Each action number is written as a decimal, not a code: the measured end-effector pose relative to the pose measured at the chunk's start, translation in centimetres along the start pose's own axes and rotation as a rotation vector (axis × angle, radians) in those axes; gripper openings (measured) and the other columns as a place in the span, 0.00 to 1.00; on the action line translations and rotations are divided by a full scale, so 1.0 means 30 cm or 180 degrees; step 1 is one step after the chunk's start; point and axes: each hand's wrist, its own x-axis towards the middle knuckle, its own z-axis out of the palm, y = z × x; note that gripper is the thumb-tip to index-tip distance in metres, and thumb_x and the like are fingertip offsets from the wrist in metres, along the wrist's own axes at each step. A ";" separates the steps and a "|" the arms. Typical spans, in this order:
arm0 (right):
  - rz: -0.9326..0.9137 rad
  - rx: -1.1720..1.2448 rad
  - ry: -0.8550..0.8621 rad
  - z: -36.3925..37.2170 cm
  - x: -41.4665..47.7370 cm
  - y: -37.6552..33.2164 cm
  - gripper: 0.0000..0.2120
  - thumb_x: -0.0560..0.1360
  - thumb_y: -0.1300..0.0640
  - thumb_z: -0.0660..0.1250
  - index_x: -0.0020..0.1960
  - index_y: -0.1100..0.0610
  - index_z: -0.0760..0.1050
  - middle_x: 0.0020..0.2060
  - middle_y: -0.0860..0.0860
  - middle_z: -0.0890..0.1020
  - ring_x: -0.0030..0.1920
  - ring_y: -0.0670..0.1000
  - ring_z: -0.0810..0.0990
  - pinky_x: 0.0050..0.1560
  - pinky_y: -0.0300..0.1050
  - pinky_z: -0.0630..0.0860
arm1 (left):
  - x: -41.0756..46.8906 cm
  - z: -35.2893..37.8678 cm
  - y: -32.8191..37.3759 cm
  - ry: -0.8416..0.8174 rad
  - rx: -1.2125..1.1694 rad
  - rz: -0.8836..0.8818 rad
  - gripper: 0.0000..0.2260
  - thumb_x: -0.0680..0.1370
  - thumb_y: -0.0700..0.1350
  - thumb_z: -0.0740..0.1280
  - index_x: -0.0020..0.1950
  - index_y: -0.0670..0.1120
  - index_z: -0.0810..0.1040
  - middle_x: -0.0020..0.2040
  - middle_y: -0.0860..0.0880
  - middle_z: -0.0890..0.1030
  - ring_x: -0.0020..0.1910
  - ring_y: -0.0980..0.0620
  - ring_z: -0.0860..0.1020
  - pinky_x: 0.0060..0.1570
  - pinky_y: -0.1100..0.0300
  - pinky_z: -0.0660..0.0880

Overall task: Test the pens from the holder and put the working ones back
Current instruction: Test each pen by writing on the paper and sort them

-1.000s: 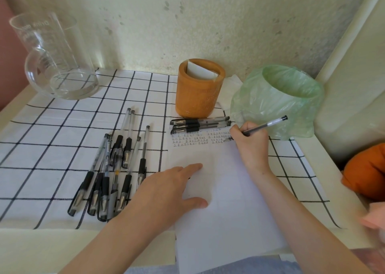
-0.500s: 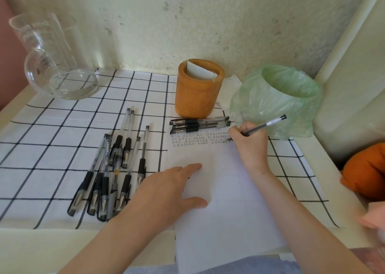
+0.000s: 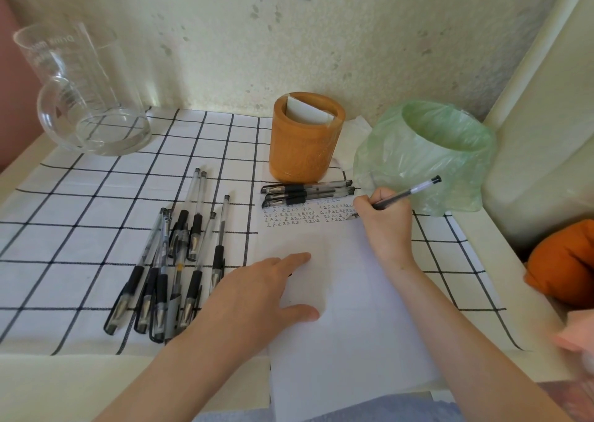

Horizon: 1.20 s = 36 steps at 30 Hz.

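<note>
The pen [image 3: 405, 193] under test sat in the right hand [image 3: 384, 225], whose fingers were curled round its dark grip. Its tip was down on the sheet of paper [image 3: 347, 309] at the right end of several rows of small written marks [image 3: 308, 217], and its capped end slanted up and to the right. Whether the tip was leaving ink could not be made out at this size.

The left hand [image 3: 257, 296] lay flat on the sheet's left edge, its fingers straight and its thumb spread, gripping nothing. The sheet ran from the marks down past the near edge of the table.

Just above the marks three pens [image 3: 308, 192] lay side by side, touching one another, right in front of the orange holder [image 3: 305, 145]. The holder stood upright (a white card [image 3: 305, 113] leaned inside it, and no pen showed above its rim).

Left of the sheet a loose heap of pens [image 3: 173, 261] lay on the checked cloth [image 3: 80, 212], tips mostly toward the person, several overlapping.

To the holder's right, close behind the writing hand, stood a bin lined with a green plastic bag [image 3: 427, 151]. A clear glass jug [image 3: 83, 100] stood at the far left corner of the cloth, against the wall. An orange object [image 3: 565, 261] showed at the right edge, off the table.
</note>
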 end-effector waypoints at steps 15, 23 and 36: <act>0.0884 0.1616 -0.1079 -0.019 -0.077 -0.180 0.14 0.74 0.53 0.68 0.34 0.58 0.72 0.21 0.49 0.70 0.22 0.48 0.67 0.22 0.36 0.60 | 0.016 -0.046 -0.023 0.1203 -0.2490 0.0204 0.26 0.78 0.40 0.63 0.71 0.60 0.58 0.46 0.62 0.80 0.46 0.63 0.76 0.49 0.70 0.71; 0.0968 0.1525 -0.1576 -0.030 -0.129 -0.210 0.16 0.75 0.54 0.65 0.29 0.56 0.78 0.20 0.50 0.68 0.21 0.48 0.63 0.22 0.37 0.55 | 0.016 -0.048 -0.023 0.1518 -0.2801 0.0195 0.30 0.71 0.42 0.72 0.68 0.59 0.63 0.46 0.58 0.80 0.43 0.60 0.79 0.45 0.74 0.72; 0.0685 0.1172 -0.1791 -0.013 -0.134 -0.203 0.14 0.77 0.58 0.64 0.34 0.61 0.76 0.20 0.49 0.68 0.21 0.47 0.63 0.23 0.35 0.59 | 0.026 -0.034 -0.017 0.1548 -0.2704 0.0199 0.33 0.69 0.41 0.74 0.67 0.60 0.62 0.42 0.56 0.81 0.44 0.60 0.79 0.48 0.71 0.73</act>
